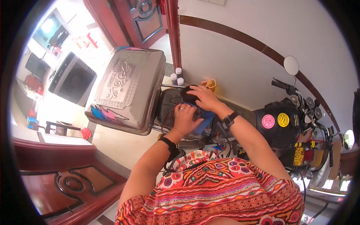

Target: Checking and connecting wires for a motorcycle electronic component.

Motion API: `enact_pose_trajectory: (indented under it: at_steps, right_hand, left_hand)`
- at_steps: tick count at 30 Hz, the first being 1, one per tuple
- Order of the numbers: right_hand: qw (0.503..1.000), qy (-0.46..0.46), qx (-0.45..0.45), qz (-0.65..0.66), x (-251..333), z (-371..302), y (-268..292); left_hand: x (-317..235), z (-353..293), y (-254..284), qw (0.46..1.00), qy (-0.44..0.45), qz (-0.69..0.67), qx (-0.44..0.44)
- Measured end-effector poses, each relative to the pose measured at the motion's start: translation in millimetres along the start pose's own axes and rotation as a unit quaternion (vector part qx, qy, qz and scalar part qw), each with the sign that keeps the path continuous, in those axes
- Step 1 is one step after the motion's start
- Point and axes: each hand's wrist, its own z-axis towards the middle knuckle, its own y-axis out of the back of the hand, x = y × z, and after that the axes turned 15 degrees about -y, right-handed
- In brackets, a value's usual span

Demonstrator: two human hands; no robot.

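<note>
My right hand [204,98] reaches over the motorcycle seat [165,102], its fingers bent over a dark, rounded object [188,94] whose kind I cannot make out. Close to it, nearer to me, my left hand [184,119] lies low over the seat with the thumb spread away from the fingers. A thin black cord [173,100] loops beside the left fingers. Under and between both hands shows a blue cloth-like piece [204,119], partly covered by them. A black band is on my left wrist and a dark watch [229,119] on my right.
A large silver-grey top box [127,86] stands left of the seat. Several white-capped bottles [174,78] and a yellow item [212,84] are by the wall. The black tank cover [276,119], handlebar and mirror [291,65] lie right. A dark red door [71,182] is at lower left.
</note>
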Motion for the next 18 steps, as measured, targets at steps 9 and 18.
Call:
enact_pose_trajectory:
  at_steps: [9, 18]
  right_hand:
    - [0.979, -0.154, -0.020, 0.131, -69.4, -34.3, 17.1]
    - [0.913, -0.294, -0.212, 0.186, -94.9, -102.9, 88.5]
  left_hand:
    - [-1.2, 2.0, -7.2, 1.000, 0.010, -0.004, 0.012]
    - [2.6, 20.2, 5.1, 0.990, 0.093, -0.005, 0.105]
